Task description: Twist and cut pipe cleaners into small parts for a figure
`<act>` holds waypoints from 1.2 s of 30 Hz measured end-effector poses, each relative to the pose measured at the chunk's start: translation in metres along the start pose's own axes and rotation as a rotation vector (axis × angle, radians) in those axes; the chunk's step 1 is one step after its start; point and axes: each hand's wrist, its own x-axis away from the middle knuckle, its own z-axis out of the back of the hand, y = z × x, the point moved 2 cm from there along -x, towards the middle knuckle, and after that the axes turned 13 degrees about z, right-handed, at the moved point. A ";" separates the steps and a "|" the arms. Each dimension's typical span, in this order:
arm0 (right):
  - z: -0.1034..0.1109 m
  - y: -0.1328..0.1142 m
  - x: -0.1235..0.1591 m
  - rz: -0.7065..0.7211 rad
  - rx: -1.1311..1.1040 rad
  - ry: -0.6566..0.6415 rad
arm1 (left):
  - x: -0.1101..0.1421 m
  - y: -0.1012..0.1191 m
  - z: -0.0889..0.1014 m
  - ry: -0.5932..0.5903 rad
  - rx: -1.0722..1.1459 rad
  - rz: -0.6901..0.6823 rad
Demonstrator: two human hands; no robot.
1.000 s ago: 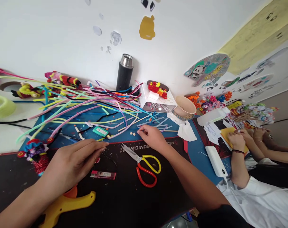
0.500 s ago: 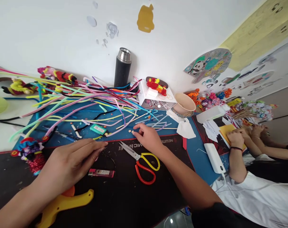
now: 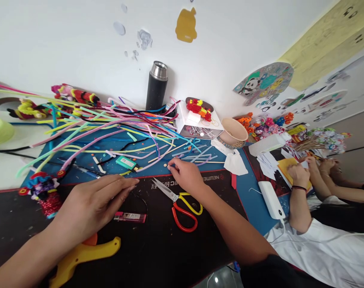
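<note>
My left hand (image 3: 93,202) hovers over the black mat (image 3: 158,256), thumb and fingers pinched together; whatever they hold is too small to make out. A thin dark strand curves just right of its fingertips. My right hand (image 3: 186,175) is over the mat's far edge, with thumb and forefinger closed beside a tiny pale piece (image 3: 165,165). What lies between those fingertips is hidden. Scissors (image 3: 174,198) with one yellow and one red handle lie slightly apart between my hands. Beneath the left hand are a pink lighter (image 3: 131,217) and a yellow plastic tool (image 3: 89,253).
Many coloured pipe cleaners (image 3: 110,120) sprawl across the back left. A black thermos (image 3: 157,86) stands by the wall, near a white box (image 3: 185,124) and a beige bowl (image 3: 234,132). A figure (image 3: 45,196) lies left. A co-worker's arm (image 3: 300,200) rests at right, near a power bank (image 3: 270,200).
The view has shifted slightly. My right fingertips have closed in near the pale pieces, where two showed and one shows now. My left hand keeps its pinch.
</note>
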 end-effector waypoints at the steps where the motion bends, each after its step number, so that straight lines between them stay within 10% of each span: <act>1: 0.000 0.000 0.000 -0.001 0.002 0.002 | 0.001 -0.001 -0.001 0.001 0.007 0.001; 36: -0.009 0.004 0.011 -0.040 -0.043 0.141 | 0.004 -0.007 -0.009 0.017 -0.016 -0.043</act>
